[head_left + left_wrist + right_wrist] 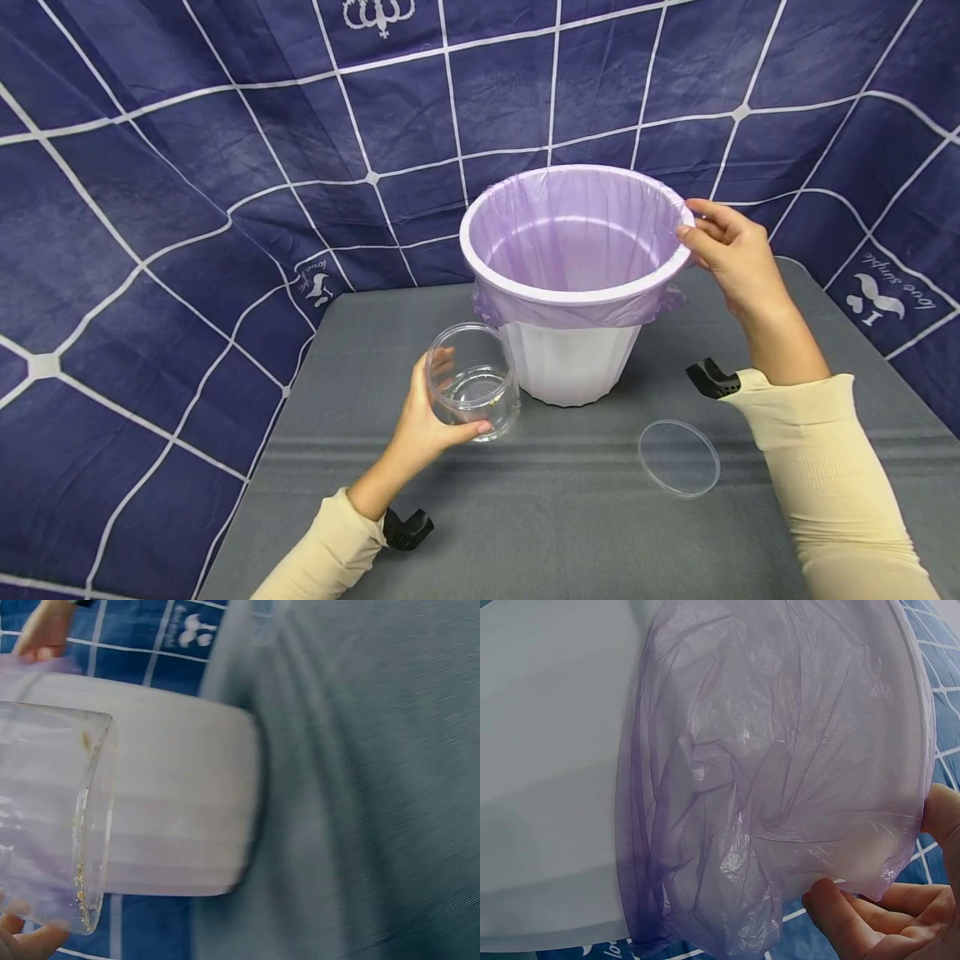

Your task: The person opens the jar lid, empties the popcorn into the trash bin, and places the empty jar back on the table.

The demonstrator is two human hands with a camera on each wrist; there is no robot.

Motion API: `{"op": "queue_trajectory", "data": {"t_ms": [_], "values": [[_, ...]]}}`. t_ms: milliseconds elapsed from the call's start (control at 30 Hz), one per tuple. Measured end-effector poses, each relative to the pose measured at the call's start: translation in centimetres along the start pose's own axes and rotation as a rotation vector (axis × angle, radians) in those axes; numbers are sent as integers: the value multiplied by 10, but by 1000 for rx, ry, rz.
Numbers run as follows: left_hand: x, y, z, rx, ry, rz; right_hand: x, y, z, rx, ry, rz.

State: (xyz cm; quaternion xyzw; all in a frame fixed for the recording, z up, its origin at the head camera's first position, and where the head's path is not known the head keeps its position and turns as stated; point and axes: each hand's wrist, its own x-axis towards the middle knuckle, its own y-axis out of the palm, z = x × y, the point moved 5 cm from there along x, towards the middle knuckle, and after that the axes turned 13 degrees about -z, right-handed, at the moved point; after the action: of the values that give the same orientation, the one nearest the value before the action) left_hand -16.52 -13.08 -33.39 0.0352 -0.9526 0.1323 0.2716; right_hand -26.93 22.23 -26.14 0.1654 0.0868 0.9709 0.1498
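Note:
My left hand (pixel 422 423) grips a clear round plastic jar (pixel 491 408), its open mouth facing up, low beside the bin. Yellowish crumbs (pixel 80 892) cling around the jar's bottom in the left wrist view. A white trash bin (pixel 573 367) stands upright, lined with a thin purple bag (pixel 585 250) folded over its rim. At the rim's right side, my right hand (pixel 738 254) pinches the bag-covered edge, thumb on top and fingers outside and below. Crinkled bag film (pixel 735 787) hangs over the bin's outside in the right wrist view.
A clear round lid (pixel 678 458) lies flat on the grey cloth-covered table (pixel 540 525), right of the bin's base. Behind and at both sides hangs a blue curtain (pixel 510 100) with white grid lines.

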Motion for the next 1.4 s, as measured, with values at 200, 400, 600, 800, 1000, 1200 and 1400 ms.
{"op": "queue_trajectory", "data": {"t_ms": [200, 400, 600, 800, 1000, 1200, 1400], "values": [[-25, 13, 29, 18, -74, 40, 0, 1, 0, 13, 0, 4], [-42, 22, 50, 4, -104, 50, -1, 1, 0, 6, -2, 1], [-55, 31, 63, 50, -133, 91, -1, 1, 0, 14, -2, 3], [-62, 37, 68, 28, -109, 114, -1, 0, 0, -6, 1, 2], [-68, 40, 86, 83, -117, 114, -1, 0, 0, 1, -2, 1], [-73, 36, 106, 199, -107, 94, 0, 0, 0, -65, -15, -2], [-66, 27, 96, 186, 27, 82, -4, -3, -4, -20, -27, 24]]}}
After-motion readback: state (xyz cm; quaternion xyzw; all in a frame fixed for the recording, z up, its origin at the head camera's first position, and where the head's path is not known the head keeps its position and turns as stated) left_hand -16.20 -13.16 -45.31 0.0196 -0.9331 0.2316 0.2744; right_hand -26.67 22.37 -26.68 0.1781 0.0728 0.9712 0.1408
